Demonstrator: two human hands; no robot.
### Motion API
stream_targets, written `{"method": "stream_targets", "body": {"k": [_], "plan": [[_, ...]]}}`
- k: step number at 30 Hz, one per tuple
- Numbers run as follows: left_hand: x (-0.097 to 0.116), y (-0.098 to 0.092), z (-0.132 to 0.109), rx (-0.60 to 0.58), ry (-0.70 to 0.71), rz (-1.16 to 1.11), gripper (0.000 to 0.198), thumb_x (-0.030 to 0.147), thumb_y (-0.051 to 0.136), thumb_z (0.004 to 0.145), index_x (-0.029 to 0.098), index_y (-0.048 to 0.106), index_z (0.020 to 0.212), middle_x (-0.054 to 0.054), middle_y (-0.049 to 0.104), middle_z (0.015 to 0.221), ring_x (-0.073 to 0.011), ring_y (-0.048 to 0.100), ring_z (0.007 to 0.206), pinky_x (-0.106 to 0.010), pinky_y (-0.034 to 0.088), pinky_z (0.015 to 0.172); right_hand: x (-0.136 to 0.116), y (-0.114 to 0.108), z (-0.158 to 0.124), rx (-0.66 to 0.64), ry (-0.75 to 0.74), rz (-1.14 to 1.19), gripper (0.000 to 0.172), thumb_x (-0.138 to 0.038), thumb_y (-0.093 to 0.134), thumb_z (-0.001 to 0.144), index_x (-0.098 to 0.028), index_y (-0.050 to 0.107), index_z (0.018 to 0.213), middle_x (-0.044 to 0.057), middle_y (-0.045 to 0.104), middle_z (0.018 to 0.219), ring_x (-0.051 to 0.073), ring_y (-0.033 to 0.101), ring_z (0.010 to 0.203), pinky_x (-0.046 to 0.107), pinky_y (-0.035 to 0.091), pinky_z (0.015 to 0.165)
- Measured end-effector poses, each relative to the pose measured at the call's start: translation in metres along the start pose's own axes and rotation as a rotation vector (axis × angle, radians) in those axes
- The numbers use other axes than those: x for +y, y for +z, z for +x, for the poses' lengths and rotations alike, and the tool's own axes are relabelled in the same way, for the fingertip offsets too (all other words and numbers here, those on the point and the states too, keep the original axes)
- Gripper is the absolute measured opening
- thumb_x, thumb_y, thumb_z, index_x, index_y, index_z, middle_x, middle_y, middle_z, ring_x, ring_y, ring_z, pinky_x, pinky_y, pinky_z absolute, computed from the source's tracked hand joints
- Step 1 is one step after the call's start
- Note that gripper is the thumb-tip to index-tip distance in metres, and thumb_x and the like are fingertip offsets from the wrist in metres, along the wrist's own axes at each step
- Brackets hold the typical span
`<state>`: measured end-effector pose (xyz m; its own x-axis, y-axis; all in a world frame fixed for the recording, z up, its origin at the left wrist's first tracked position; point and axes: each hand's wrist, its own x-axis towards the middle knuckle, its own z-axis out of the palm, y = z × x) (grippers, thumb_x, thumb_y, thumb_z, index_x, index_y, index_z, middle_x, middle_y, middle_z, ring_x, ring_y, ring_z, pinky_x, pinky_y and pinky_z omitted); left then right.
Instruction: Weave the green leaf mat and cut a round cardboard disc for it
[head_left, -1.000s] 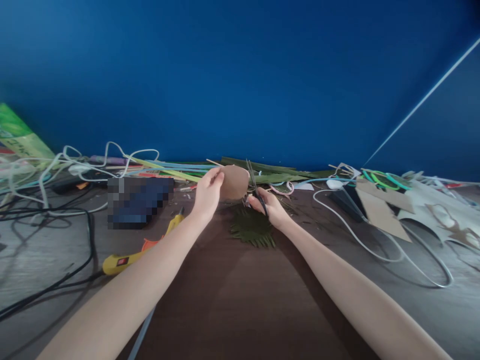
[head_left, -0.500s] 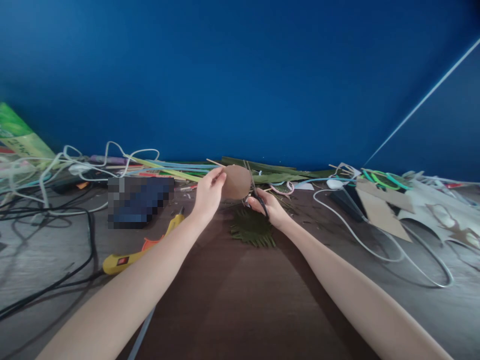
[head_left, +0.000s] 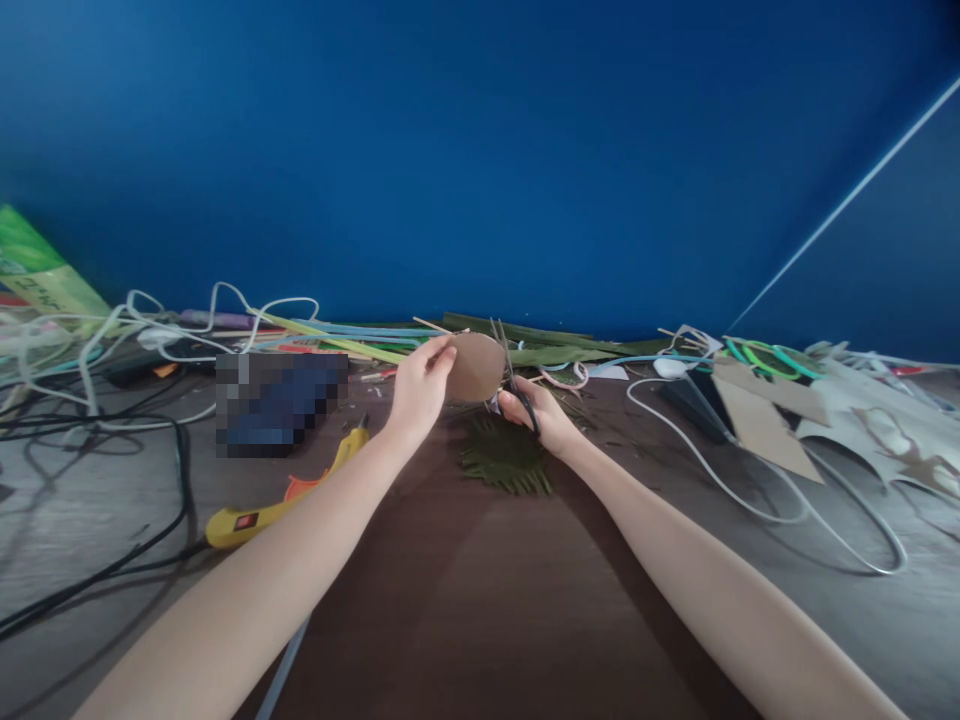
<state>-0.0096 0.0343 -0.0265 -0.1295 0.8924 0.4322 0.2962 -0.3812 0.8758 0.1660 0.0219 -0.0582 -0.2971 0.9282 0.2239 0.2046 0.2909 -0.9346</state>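
My left hand [head_left: 417,392] pinches the left edge of a round brown cardboard piece [head_left: 475,366] and holds it upright above the table. My right hand [head_left: 541,418] grips a pair of scissors [head_left: 507,362], whose blades point up along the right edge of the cardboard. Just below both hands a dark green fringed leaf cut-out [head_left: 505,462] lies flat on the brown table [head_left: 480,600].
A yellow glue gun [head_left: 279,500] lies left of my forearm among black and white cables [head_left: 112,420]. Long green strips [head_left: 540,340] lie at the back. Cardboard scraps [head_left: 765,425] and a white cord [head_left: 750,490] are on the right. A blue wall stands behind.
The cardboard piece has turned slightly in my left hand and the scissors have shifted along its right edge. Both arms stay in nearly the same place.
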Motion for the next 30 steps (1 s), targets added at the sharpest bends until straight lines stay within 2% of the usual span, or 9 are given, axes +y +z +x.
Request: {"method": "stream_targets", "body": {"k": [6, 10, 12, 15, 18, 20, 23, 27, 30], "plan": [[0.002, -0.001, 0.0, -0.019, -0.009, 0.003, 0.029, 0.028, 0.05, 0.083, 0.017, 0.066, 0.106, -0.007, 0.068, 0.109, -0.0222, 0.061, 0.1, -0.037, 0.048, 0.087, -0.009, 0.001, 0.0, 0.007, 0.047, 0.002, 0.055, -0.073, 0.055, 0.062, -0.019, 0.043, 0.068, -0.004, 0.044, 0.056, 0.009, 0.04, 0.052, 0.024, 0.029, 0.049], [0.004, 0.0, -0.002, -0.045, -0.079, -0.086, 0.028, 0.03, 0.054, 0.082, 0.018, 0.064, 0.105, -0.007, 0.068, 0.108, -0.0201, 0.06, 0.098, -0.032, 0.048, 0.084, -0.008, -0.001, -0.001, 0.098, 0.07, -0.077, 0.058, -0.076, 0.053, 0.061, -0.02, 0.04, 0.062, -0.003, 0.046, 0.051, 0.01, 0.041, 0.049, 0.025, 0.029, 0.049], [0.004, 0.002, -0.003, -0.079, -0.173, -0.184, 0.026, 0.031, 0.057, 0.08, 0.016, 0.063, 0.101, -0.007, 0.068, 0.102, -0.0177, 0.062, 0.091, -0.028, 0.049, 0.075, -0.006, -0.002, -0.001, 0.144, 0.07, -0.103, 0.057, -0.076, 0.053, 0.062, -0.02, 0.039, 0.06, -0.003, 0.045, 0.047, 0.01, 0.04, 0.048, 0.025, 0.029, 0.048], [0.004, 0.004, -0.004, -0.174, -0.33, -0.281, 0.018, 0.027, 0.058, 0.078, 0.013, 0.063, 0.088, -0.006, 0.067, 0.085, -0.0122, 0.058, 0.066, -0.02, 0.044, 0.05, -0.001, -0.001, 0.0, 0.151, 0.079, -0.046, 0.056, -0.073, 0.057, 0.06, -0.02, 0.039, 0.06, -0.005, 0.041, 0.045, 0.008, 0.037, 0.045, 0.025, 0.027, 0.047], [0.005, 0.004, -0.003, -0.166, -0.354, -0.294, 0.006, 0.018, 0.058, 0.075, 0.013, 0.062, 0.075, -0.002, 0.061, 0.073, -0.0071, 0.046, 0.048, -0.018, 0.034, 0.037, 0.0, 0.0, 0.001, 0.135, 0.087, 0.057, 0.056, -0.072, 0.061, 0.058, -0.021, 0.038, 0.062, -0.007, 0.037, 0.046, 0.007, 0.035, 0.045, 0.024, 0.026, 0.046], [0.007, 0.003, -0.002, -0.099, -0.346, -0.32, 0.004, 0.015, 0.057, 0.074, 0.014, 0.06, 0.072, -0.002, 0.059, 0.071, -0.0074, 0.048, 0.05, -0.017, 0.037, 0.038, 0.0, 0.001, 0.002, 0.142, 0.074, 0.092, 0.057, -0.072, 0.06, 0.059, -0.021, 0.034, 0.062, -0.008, 0.035, 0.047, 0.007, 0.034, 0.045, 0.024, 0.025, 0.045], [0.01, 0.002, -0.002, -0.032, -0.374, -0.393, 0.002, 0.016, 0.054, 0.078, 0.016, 0.055, 0.078, -0.001, 0.058, 0.072, -0.01, 0.054, 0.056, -0.019, 0.045, 0.043, -0.002, 0.002, 0.002, 0.145, 0.052, 0.089, 0.056, -0.072, 0.056, 0.064, -0.022, 0.032, 0.061, -0.008, 0.033, 0.047, 0.007, 0.032, 0.045, 0.024, 0.024, 0.045], [0.011, 0.003, -0.003, -0.062, -0.36, -0.442, 0.004, 0.023, 0.048, 0.084, 0.02, 0.049, 0.086, -0.001, 0.058, 0.077, -0.012, 0.058, 0.058, -0.026, 0.052, 0.047, -0.003, 0.001, 0.001, 0.099, 0.051, 0.05, 0.053, -0.07, 0.056, 0.066, -0.022, 0.033, 0.062, -0.006, 0.035, 0.049, 0.008, 0.033, 0.047, 0.025, 0.025, 0.046], [0.009, 0.004, -0.004, -0.101, -0.315, -0.378, 0.009, 0.026, 0.045, 0.086, 0.021, 0.049, 0.091, -0.003, 0.06, 0.081, -0.016, 0.062, 0.068, -0.033, 0.057, 0.056, -0.001, 0.0, 0.001, 0.07, 0.05, 0.07, 0.051, -0.067, 0.057, 0.068, -0.021, 0.036, 0.064, -0.006, 0.036, 0.052, 0.008, 0.034, 0.049, 0.024, 0.026, 0.047]]}}
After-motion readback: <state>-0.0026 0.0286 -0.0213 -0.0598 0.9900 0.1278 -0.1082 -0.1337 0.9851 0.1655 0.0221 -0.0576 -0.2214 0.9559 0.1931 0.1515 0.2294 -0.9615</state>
